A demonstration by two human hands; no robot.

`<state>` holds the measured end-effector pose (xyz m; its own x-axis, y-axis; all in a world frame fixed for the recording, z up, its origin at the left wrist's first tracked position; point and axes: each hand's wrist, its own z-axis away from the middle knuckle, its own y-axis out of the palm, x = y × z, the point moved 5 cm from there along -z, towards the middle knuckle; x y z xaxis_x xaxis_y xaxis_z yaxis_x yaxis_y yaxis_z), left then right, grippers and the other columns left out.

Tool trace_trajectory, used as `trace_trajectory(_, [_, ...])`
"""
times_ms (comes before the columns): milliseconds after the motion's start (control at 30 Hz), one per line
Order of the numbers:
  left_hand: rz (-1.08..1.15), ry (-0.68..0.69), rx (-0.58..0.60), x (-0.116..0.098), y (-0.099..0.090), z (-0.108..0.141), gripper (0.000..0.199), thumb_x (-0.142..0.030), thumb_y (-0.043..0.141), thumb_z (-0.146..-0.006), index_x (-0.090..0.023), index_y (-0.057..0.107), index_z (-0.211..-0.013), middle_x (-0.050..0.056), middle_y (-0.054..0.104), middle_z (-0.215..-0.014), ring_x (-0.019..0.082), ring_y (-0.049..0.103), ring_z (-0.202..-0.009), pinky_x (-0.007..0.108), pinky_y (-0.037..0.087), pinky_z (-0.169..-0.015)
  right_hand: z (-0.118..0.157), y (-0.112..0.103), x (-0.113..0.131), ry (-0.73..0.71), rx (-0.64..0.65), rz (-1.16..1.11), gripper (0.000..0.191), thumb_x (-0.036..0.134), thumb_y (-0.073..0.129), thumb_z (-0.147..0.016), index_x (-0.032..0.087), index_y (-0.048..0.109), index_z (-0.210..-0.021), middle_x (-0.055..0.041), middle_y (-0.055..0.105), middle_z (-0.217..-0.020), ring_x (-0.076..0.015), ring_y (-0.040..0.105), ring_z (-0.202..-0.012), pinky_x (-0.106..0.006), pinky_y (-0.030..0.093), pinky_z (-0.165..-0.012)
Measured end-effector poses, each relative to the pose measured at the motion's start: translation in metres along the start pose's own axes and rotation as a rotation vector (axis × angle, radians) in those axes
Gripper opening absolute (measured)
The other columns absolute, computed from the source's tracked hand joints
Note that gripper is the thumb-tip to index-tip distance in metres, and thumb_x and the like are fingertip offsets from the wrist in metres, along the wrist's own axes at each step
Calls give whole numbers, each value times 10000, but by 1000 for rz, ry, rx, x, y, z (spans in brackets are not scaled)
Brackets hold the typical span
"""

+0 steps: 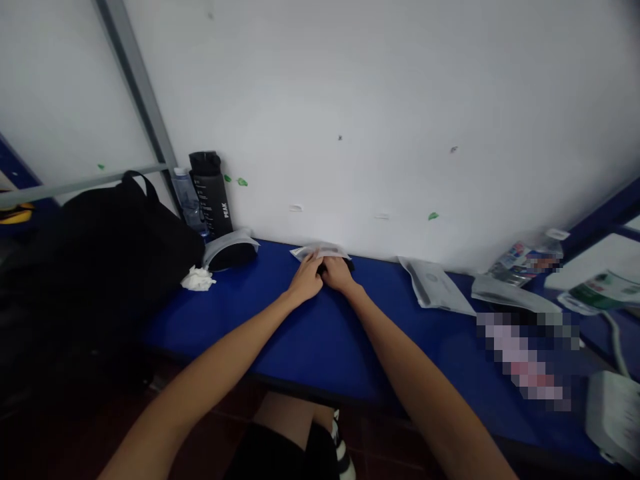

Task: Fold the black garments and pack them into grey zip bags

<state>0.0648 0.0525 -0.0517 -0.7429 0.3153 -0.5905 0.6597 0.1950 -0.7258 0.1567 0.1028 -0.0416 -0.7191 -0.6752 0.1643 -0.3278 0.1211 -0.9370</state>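
Closest to the camera, dark shorts are showing below the near edge of the blue counter, and both bare forearms are reaching forward across it. The left hand and the right hand are meeting side by side near the wall, the fingers drawn narrowly together and bearing down on a small translucent packet. A dark item is just showing beside the right hand. The hands are hiding much of the packet, so whether the fingers are pinching it or only pressing on it cannot be told. Working close together like this, the hands are steadying the packet from both sides. To the left, a crumpled tissue is lying on the counter beside a black backpack, and a dark pouch in a pale wrapper is sitting nearer the wall. To the right, a flat grey packet and a second one are lying near a printed plastic bag. Farther back, a black PEAK bottle and a clear plastic bottle are standing against the white wall.
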Motion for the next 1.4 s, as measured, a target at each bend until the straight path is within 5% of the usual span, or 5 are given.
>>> trace_trajectory(333, [99, 171, -2, -16, -13, 5, 787, 74, 494, -781, -234, 724, -1468, 26, 551, -1662, 234, 516, -1570, 446, 368, -1357, 83, -47, -8, -270, -208, -456, 464, 209, 639, -906, 243, 741, -1357, -115, 768, -1385, -294, 705, -1300, -519, 526, -1170])
trace_trajectory(467, [138, 122, -56, -11, -15, 2, 738, 80, 507, -758, -268, 818, -1329, -14, 741, -1441, 248, 676, -1413, 439, 470, -1288, 118, -76, -46, -18, -467, -393, 190, 235, 624, -872, 256, 782, -975, -76, 761, -1003, -269, 722, -976, -457, 586, -958])
trace_trajectory(767, [212, 21, -81, 7, -27, -6, 524, 30, 593, -797, -190, 873, -1181, 38, 822, -1270, 262, 767, -1268, 388, 538, -1212, 114, -60, -76, 92, -22, -626, 486, 469, 755, -864, 241, 615, -1269, 23, 674, -858, -174, 602, -698, -318, 483, -678])
trace_trajectory(1133, [182, 130, -71, 4, -29, -3, 479, -26, 659, -807, -190, 859, -1210, 64, 818, -1288, 293, 769, -1259, 454, 546, -1206, 109, -48, -74, 150, -279, -768, 360, 537, 813, -805, 196, 774, -913, -58, 765, -811, -210, 677, -721, -371, 573, -740])
trace_trajectory(1400, [152, 284, -60, -11, -13, 6, 499, -142, 687, -923, -202, 762, -1413, 103, 713, -1473, 283, 642, -1450, 489, 467, -1289, 110, -53, -81, 343, -599, -518, 189, 360, 680, -747, 273, 515, -712, 34, 568, -560, -161, 518, -525, -307, 415, -570])
